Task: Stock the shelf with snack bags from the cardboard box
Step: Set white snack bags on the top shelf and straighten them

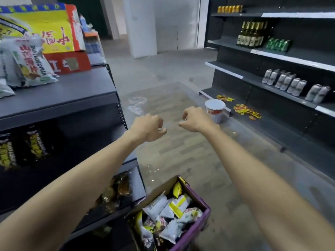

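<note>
Saw pale snack bags [30, 64] on the dark shelf [68, 91] top, far left. Held the left hand [146, 127] out, fingers loosely curled round nothing. Found the cardboard box [155, 189] below on the floor [172, 142] by the shelf, full of bags. Held the right hand [195, 118] near, likewise curled, empty.

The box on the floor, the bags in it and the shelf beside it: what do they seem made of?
The box looks like cardboard: matte brown inside, printed purple outside. The snack bags seem glossy plastic film, crinkled. The shelf is probably painted metal: dark grey, matte, thin flat edges.
</note>
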### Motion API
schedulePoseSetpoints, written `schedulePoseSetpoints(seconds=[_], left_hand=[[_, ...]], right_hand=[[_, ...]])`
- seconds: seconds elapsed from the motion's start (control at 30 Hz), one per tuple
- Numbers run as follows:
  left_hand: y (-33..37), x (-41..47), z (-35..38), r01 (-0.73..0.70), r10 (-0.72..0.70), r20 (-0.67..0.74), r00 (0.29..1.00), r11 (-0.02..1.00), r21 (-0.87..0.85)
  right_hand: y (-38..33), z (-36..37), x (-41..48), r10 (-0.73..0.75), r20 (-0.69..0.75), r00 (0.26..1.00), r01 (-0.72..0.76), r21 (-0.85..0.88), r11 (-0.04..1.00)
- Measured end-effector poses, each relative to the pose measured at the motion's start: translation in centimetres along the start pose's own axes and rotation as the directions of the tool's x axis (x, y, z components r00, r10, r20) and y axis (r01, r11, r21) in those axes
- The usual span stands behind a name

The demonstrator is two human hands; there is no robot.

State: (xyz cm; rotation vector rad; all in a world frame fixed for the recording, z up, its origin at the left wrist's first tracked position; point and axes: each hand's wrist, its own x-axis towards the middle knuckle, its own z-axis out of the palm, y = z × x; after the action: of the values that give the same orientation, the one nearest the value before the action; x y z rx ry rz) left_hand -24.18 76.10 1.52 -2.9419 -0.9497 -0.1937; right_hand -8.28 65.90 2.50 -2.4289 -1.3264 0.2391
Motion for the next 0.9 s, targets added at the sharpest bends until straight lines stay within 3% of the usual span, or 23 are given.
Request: schedulePoseSetpoints(seconds=[0.2, 0.33, 0.47, 0.9], left_hand=[[-0.6, -1.0, 8.8, -0.055, 0.099, 0.275, 0.956, 0.985, -0.162], [-1.1, -1.4, 14.7, -0.044, 0.149, 0.368, 0.918, 0.960, -0.277], [-1.3, -3.4, 20.9, -0.071, 0.210, 0.494, 0.843, 0.956, -0.284], [-3.8, -11.7, 36.0, 0.082, 0.157, 0.783, 0.602, 0.963, -0.256]], right_hand=[[4.5, 10.7, -2.8, 0.216, 0.173, 0.961, -0.224, 0.024, 0.974], [6.4, 16.3, -5.7, 0.369, 0.268, 0.890, -0.388, 0.020, 0.922], [7.6, 21.1, -8.4, 0.470, 0.341, 0.814, -0.491, -0.029, 0.871], [11.6, 37.8, -10.2, 0.558, 0.520, 0.646, -0.629, -0.052, 0.776]])
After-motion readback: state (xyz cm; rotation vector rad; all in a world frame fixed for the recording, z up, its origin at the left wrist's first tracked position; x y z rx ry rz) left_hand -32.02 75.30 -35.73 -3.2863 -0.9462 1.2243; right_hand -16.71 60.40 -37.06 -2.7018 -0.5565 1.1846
